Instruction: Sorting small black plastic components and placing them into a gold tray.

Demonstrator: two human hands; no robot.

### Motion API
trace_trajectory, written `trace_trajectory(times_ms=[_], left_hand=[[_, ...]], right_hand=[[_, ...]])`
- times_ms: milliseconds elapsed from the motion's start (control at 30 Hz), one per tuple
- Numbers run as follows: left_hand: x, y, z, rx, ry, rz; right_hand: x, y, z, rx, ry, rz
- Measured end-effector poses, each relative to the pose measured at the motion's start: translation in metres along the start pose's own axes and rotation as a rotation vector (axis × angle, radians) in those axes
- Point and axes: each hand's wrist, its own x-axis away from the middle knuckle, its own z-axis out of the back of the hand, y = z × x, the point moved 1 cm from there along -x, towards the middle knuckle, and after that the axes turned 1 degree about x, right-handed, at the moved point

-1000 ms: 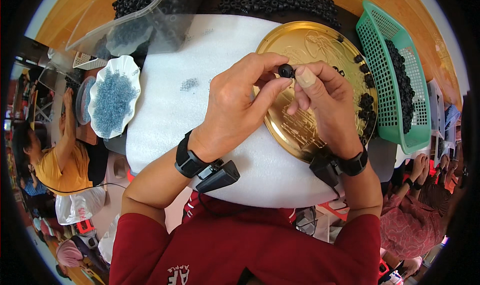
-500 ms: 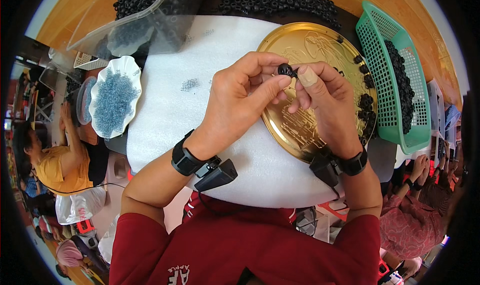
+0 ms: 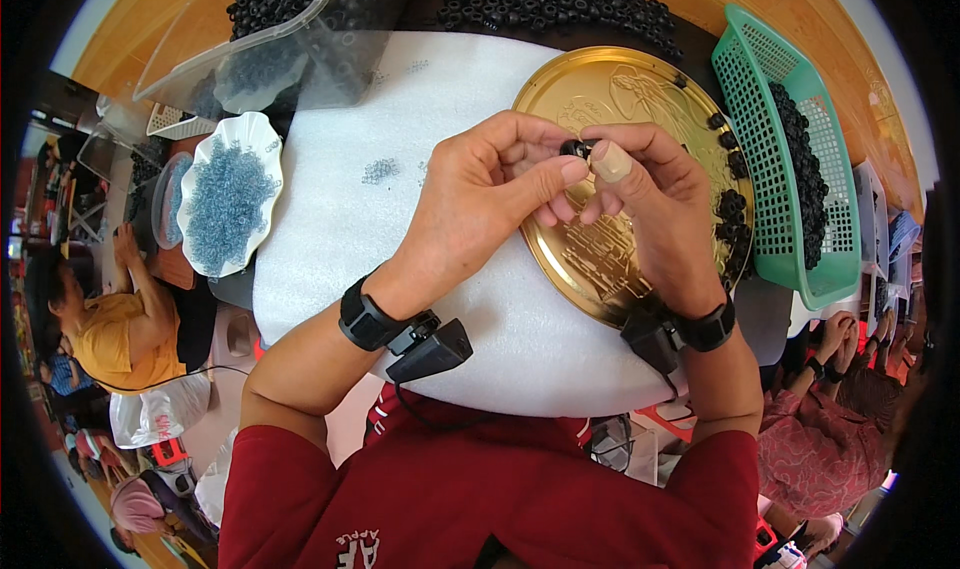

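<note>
Bench: white foam-covered bench lies under both forearms.
Tray: round gold tray sits directly beneath the hands; loose black rings rest at its rim, right of the hands.
Basket: green basket of black rings stands further right.
Left hand: left hand pinches shut on the ring.
Right hand: right hand pinches the same ring from the other side.
Ring: small black rubber ring sits between both hands' fingertips, equally near each; its axis cannot be told.
</note>
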Motion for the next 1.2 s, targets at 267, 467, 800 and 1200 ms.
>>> trace_trajectory(times_ms=[267, 467, 800, 1200], left_hand=[[0.003, 0.0, -0.002, -0.074, 0.058, -0.094], [0.003, 0.0, -0.002, -0.08, 0.062, -0.096], [0.004, -0.001, -0.001, -0.153, 0.079, -0.112], [0.003, -0.004, 0.002, -0.314, 0.065, -0.183]], right_hand=[[0.0, -0.003, 0.0, 0.007, -0.014, -0.03], [0.0, -0.003, 0.002, 0.045, 0.005, -0.01], [0.001, -0.003, 0.004, 0.119, -0.011, -0.024], [-0.001, -0.003, 0.011, 0.118, -0.054, -0.062]])
